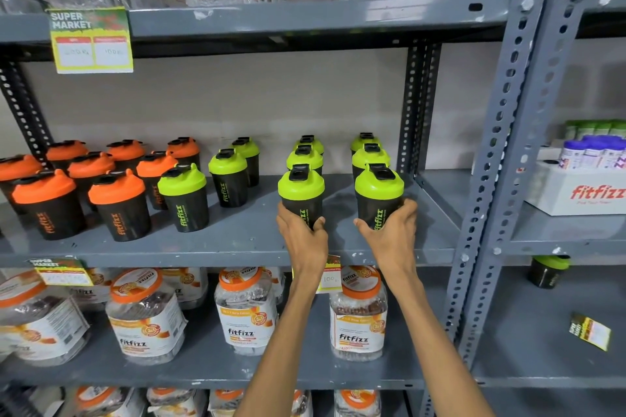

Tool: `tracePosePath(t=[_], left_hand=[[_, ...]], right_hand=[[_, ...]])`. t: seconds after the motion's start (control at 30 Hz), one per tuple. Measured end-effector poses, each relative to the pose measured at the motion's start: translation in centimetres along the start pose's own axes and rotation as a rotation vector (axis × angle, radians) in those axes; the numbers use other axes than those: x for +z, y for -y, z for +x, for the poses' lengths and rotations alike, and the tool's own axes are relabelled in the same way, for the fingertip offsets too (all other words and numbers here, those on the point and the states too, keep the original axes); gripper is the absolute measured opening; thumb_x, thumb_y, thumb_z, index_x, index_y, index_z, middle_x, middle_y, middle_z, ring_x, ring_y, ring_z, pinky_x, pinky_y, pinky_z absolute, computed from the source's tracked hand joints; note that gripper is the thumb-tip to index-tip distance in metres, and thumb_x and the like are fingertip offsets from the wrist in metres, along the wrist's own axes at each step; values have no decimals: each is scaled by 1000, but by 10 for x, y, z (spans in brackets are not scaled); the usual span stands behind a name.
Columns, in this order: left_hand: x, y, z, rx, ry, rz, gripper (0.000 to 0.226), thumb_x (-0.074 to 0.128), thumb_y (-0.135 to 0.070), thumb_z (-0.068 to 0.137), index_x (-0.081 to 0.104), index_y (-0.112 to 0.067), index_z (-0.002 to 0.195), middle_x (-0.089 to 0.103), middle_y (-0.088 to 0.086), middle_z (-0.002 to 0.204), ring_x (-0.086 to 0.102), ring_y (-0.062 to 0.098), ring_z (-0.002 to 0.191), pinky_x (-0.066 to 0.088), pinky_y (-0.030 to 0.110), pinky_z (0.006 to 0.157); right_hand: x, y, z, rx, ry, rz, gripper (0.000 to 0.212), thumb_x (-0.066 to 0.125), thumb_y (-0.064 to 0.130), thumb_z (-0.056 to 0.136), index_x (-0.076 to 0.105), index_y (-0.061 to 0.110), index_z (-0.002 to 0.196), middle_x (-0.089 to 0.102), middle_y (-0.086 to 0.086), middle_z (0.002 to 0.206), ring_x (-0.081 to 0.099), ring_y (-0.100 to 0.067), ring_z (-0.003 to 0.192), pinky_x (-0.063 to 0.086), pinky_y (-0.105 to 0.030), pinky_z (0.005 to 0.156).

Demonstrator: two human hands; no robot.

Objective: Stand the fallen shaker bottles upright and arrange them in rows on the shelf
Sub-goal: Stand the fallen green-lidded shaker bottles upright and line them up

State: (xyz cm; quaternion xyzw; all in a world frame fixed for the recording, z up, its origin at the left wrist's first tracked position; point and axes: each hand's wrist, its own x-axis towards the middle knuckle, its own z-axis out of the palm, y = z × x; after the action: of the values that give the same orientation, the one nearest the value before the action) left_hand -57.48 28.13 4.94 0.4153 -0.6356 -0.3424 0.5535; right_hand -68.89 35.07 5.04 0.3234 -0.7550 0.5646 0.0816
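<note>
Black shaker bottles stand upright on the grey middle shelf (237, 247). Several with orange lids (117, 205) fill the left part. Green-lidded ones stand in short rows toward the right. My left hand (301, 235) grips the front green-lidded bottle (300, 189) of one row. My right hand (389, 230) wraps the front green-lidded bottle (378, 195) of the rightmost row. Both bottles are upright, resting on the shelf. Three more green-lidded bottles (184, 196) stand between the orange group and my left hand. One green-lidded shaker (547, 271) lies on its side on the neighbouring rack's lower shelf.
Large Fitfizz jars (244, 311) fill the shelf below and the shelf above. A perforated steel upright (491, 179) separates the two racks. A white Fitfizz box (576, 189) with small bottles sits on the right rack. A price tag (91, 41) hangs from the upper shelf edge.
</note>
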Motion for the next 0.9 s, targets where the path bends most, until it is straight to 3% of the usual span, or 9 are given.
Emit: tracePosePath(t=[0.17, 0.5, 0.63, 0.73, 0.8, 0.9], left_hand=[[0, 2, -1, 5, -6, 33, 75, 70, -5, 85, 27, -6, 146, 43, 15, 135, 40, 31, 130, 37, 41, 108], [1, 5, 2, -16, 2, 54, 77, 71, -9, 85, 25, -4, 147, 42, 18, 139, 38, 33, 133, 36, 44, 111], [2, 7, 4, -39, 15, 55, 84, 71, -13, 85, 19, -3, 150, 38, 19, 145, 35, 35, 138, 35, 47, 114], [-3, 4, 2, -85, 49, 33, 101, 74, -19, 85, 2, -3, 155, 25, 18, 158, 22, 33, 148, 26, 45, 120], [-12, -2, -3, -89, 62, -8, 113, 78, -24, 82, -6, -4, 154, 19, 15, 161, 16, 29, 150, 22, 40, 121], [-35, -4, -16, -53, 54, -41, 115, 79, -34, 79, -3, -11, 156, 15, 8, 164, 12, 21, 151, 17, 31, 120]], right_hand=[[-2, 1, -1, 3, 10, -2, 86, 89, 29, 65, 33, 3, 125, 48, -22, 128, 49, -40, 120, 47, -46, 97], [-1, -3, 0, -14, 32, 8, 84, 88, 28, 67, 33, 1, 124, 47, -22, 129, 47, -39, 122, 45, -43, 96], [-2, -5, -4, -18, 46, 13, 101, 89, 34, 63, 27, 0, 135, 40, -22, 137, 40, -39, 130, 43, -46, 103], [-6, -6, -19, -49, 21, 25, 109, 87, 38, 66, 20, 0, 144, 34, -21, 140, 34, -36, 133, 42, -46, 106], [-9, -3, -39, -121, -59, 52, 98, 83, 39, 71, 25, 4, 143, 36, -19, 138, 39, -33, 130, 44, -42, 103], [-3, 12, -76, -249, -141, 125, 68, 77, 29, 81, 40, 7, 133, 42, -13, 132, 47, -27, 122, 45, -33, 100]])
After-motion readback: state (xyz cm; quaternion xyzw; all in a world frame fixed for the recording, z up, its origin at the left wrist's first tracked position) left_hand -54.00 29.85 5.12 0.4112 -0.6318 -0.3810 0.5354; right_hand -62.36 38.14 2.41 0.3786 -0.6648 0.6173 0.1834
